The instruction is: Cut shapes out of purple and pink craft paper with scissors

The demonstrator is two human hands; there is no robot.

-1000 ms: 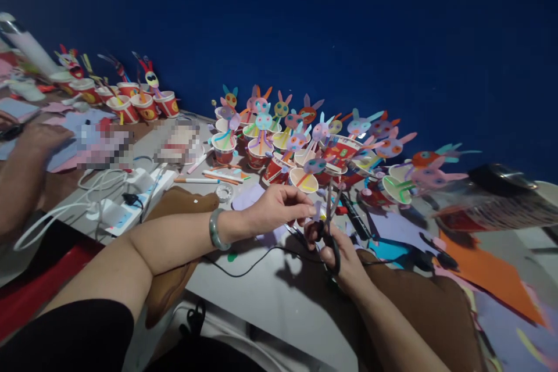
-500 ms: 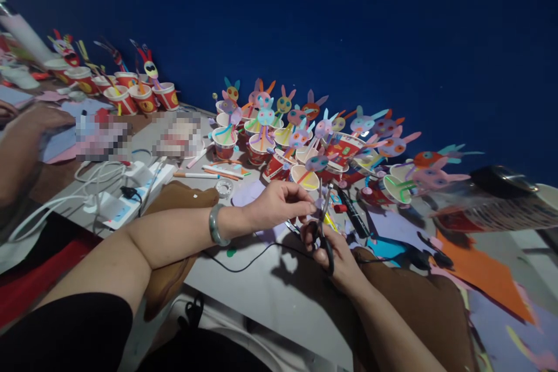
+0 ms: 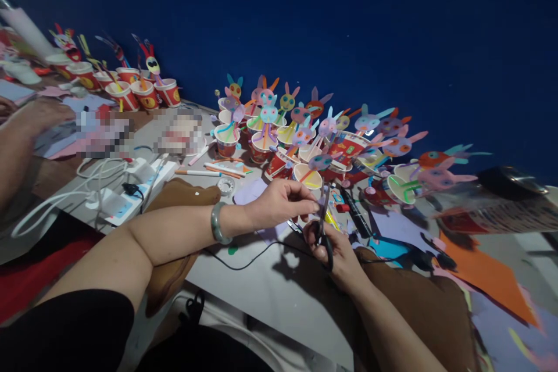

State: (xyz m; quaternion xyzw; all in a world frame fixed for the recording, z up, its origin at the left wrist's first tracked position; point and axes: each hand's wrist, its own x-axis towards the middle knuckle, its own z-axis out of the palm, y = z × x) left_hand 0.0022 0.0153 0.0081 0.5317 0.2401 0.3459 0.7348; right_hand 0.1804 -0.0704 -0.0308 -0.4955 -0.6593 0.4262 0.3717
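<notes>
My right hand [image 3: 333, 247] grips a pair of black-handled scissors [image 3: 322, 229], its fingers in the loops and the blades pointing up and away. Just left of the blades, my left hand [image 3: 285, 203] is closed in a pinch. Between its fingertips is what looks like a small piece of lilac paper, mostly hidden by the fingers. A green bangle [image 3: 220, 224] circles the left wrist. Beneath the left hand lies a sheet of lilac paper [image 3: 250, 192]. Right of the scissors are a black marker [image 3: 355, 214] and a yellow tube or pen [image 3: 332, 220].
Paper cups with paper rabbit figures [image 3: 269, 113] crowd the table's back. A power strip [image 3: 148, 186] with tangled white cables stands left. Orange paper [image 3: 488, 276] and a blurred clear jar [image 3: 501, 209] are at right. Another person's hand [image 3: 47, 116] is at far left.
The view has shifted slightly, so things sit a little farther right. Both hands keep nearly the same pose, with the scissor blades still beside the left fingertips.
</notes>
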